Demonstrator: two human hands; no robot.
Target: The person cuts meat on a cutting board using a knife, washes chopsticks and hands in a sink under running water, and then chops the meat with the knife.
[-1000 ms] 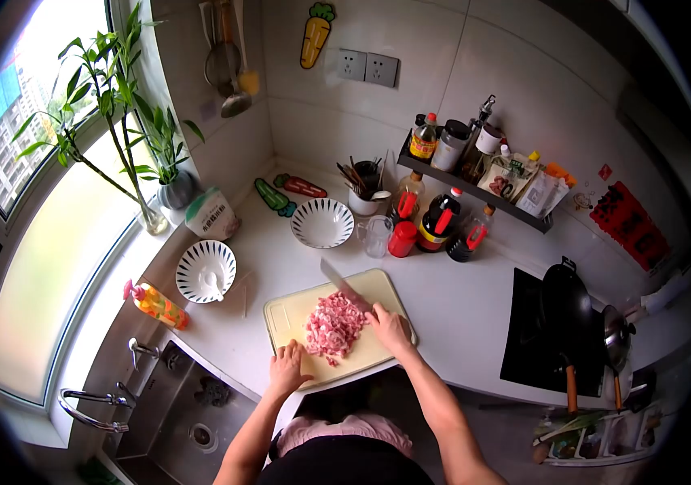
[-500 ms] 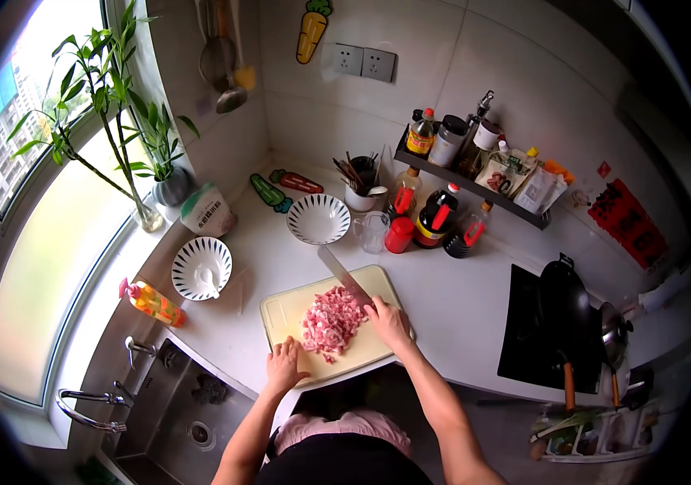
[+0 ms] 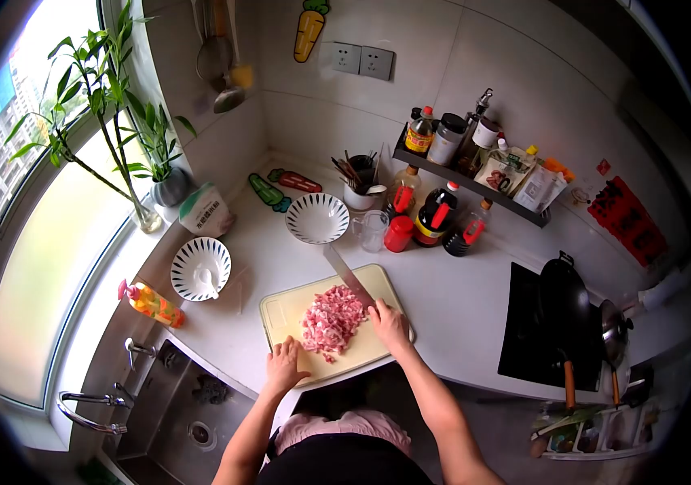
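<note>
A heap of chopped pink meat (image 3: 332, 320) lies in the middle of a cream cutting board (image 3: 285, 307). My right hand (image 3: 390, 323) is closed round the handle of a knife (image 3: 347, 273), whose broad blade points up and left along the meat's right edge. Flat on the board's lower left corner rests my left hand (image 3: 285, 364), fingers stretched out, holding nothing. Behind the board stands a striped white bowl (image 3: 318, 218). A second striped bowl (image 3: 192, 279) with a white spoon in it is farther left.
The sink (image 3: 167, 436) lies at lower left, beside a spray bottle (image 3: 151, 304). A glass jug (image 3: 372, 231) and several sauce bottles (image 3: 436, 214) stand behind the board under a loaded wall shelf (image 3: 475, 184). On the right, a wok (image 3: 565, 295) sits on the black stove (image 3: 519, 323).
The knife in my right hand has shifted slightly to the right, its blade now a little farther from the meat's middle. My left hand has stayed in place.
</note>
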